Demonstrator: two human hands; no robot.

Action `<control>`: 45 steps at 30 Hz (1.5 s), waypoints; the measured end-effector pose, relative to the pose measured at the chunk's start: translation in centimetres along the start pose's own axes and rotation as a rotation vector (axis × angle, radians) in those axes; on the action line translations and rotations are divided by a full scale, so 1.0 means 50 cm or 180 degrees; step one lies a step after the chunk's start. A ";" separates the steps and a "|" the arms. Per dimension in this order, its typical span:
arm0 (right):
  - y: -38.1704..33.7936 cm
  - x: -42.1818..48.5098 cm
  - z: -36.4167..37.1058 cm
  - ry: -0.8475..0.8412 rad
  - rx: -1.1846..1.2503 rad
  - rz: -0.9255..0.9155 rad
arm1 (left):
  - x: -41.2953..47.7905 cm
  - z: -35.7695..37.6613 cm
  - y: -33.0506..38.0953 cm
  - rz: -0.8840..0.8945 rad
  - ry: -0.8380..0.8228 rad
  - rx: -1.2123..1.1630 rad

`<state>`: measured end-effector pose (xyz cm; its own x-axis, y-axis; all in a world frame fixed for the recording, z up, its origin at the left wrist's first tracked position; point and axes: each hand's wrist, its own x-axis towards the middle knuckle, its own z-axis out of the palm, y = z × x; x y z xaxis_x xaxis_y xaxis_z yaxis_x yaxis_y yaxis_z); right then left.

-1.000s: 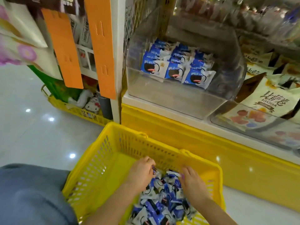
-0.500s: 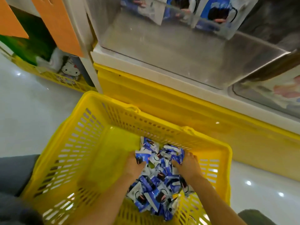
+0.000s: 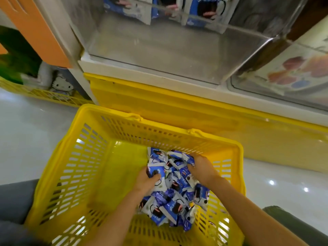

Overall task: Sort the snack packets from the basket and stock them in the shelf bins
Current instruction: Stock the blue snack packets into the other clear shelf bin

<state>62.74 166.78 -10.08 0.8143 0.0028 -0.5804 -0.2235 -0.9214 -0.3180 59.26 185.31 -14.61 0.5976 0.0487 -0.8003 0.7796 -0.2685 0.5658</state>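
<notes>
**Fingers (image 3: 157, 177) grab at the snack packets (image 3: 170, 201)**

Both hands are down in the yellow basket (image 3: 88, 157). The left hand (image 3: 146, 182) has its fingers bent round one packet, with the thumb on top of it. The right hand (image 3: 203, 166) has its fingers bent too. They are pushed in at the far side of the pile and hold some packets there. I think the hands come in from both sides so they can scoop up many at once, not just one.

All the loose snack packets lie in a heap in the right half of the basket. The left half shows bare yellow bottom. The packets look shiny and slippery, so a big bunch could slide out if the hands do not squeeze well.

The clear shelf bin (image 3: 159, 50) is just above and behind the basket, so the lift up looks short. Some stocked packets (image 3: 127, 8) of the same blue kind already lie at the back of it, so these likely go there too. Next to it on the right is another clear bin (image 3: 292, 71) with other snacks.

The basket sits on a shiny white floor (image 3: 26, 132), close to the yellow base (image 3: 177, 107) of the shelf. Off to the left are an orange strip (image 3: 35, 29) and a second basket (image 3: 53, 98) with a white cat toy (image 3: 62, 85).
</notes>
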 end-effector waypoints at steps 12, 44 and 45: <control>-0.124 -0.121 -0.078 -0.0063 0.3221 0.0375 | -0.124 -0.014 0.087 0.0114 0.0141 -0.1638; -0.400 -0.284 -0.482 0.1288 0.1243 -0.1672 | -0.441 -0.388 0.426 0.3162 0.0250 -0.0419; -0.413 -0.268 -0.501 0.1469 0.1395 -0.1669 | -0.440 -0.394 0.428 0.3136 0.0355 -0.0525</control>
<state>69.84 176.03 23.04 0.9879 0.1425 0.0608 0.1360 -0.6092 -0.7812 66.47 197.47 19.00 0.9978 -0.0313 0.0578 -0.0607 -0.1015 0.9930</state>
